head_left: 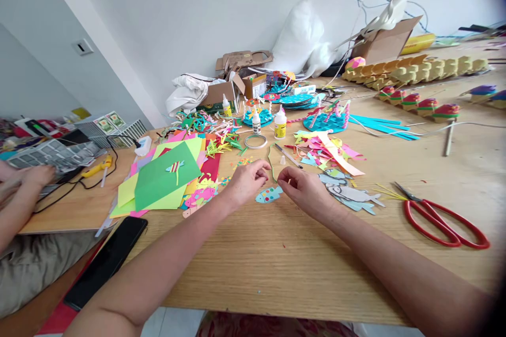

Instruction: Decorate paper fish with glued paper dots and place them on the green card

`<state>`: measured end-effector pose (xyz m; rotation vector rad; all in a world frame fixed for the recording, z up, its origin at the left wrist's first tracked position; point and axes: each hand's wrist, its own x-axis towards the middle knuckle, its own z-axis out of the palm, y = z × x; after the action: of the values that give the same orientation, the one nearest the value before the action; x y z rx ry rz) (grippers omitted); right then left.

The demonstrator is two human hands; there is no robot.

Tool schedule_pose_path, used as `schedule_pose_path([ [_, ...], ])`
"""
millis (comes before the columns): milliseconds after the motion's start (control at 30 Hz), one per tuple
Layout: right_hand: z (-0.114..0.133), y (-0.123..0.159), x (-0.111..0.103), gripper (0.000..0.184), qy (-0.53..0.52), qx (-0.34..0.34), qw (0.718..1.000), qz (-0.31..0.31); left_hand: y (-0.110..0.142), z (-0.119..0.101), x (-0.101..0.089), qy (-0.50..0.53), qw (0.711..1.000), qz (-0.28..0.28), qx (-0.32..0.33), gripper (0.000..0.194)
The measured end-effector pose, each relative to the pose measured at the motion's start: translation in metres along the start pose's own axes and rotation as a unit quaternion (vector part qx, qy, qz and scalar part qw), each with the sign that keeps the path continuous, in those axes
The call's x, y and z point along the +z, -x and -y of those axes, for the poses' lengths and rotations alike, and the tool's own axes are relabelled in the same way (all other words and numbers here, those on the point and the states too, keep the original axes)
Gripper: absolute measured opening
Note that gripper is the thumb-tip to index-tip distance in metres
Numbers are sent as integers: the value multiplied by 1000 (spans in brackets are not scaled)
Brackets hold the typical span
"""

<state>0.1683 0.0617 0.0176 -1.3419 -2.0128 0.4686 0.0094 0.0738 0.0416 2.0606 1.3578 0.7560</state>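
My left hand is curled over the middle of the table, fingertips in a pinch beside a thin green strip. Whether it grips the strip, I cannot tell. Across from it, my right hand has its fingers bent together; anything in them is hidden. Between and just below the hands lies a blue paper fish with coloured dots, its tail close to my right fingertips. A pen and a small white cap lie beyond the hands. Glue bottles stand farther back, near a roll of tape.
Coloured paper sheets and a phone lie left. Right are grey paper fish, paper scraps and red-handled scissors. Egg-carton pieces and boxes stand behind. Another person's hand is at far left.
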Motion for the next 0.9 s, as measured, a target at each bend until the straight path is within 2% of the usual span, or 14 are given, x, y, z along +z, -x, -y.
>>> schedule_pose_path([
  [233, -1, 4, 3, 11, 13, -42, 998, 33, 27, 38, -26, -11, 999, -17, -25, 17],
  [433, 26, 3, 5, 19, 88, -147, 974, 148, 46, 69, -33, 22, 998, -25, -58, 17],
  [533, 42, -5, 16, 19, 123, -165, 957, 202, 53, 75, -33, 5, 997, -30, -66, 14],
  [667, 52, -21, 41, 19, 181, -148, 939, 251, 58, 78, -33, 13, 997, -50, -59, 15],
  [767, 53, -32, 56, 21, 226, -144, 926, 266, 59, 80, -33, 35, 996, -69, -54, 17],
  [900, 57, -38, 61, 22, 258, -151, 911, 282, 58, 82, -32, 104, 990, -66, -73, 17],
])
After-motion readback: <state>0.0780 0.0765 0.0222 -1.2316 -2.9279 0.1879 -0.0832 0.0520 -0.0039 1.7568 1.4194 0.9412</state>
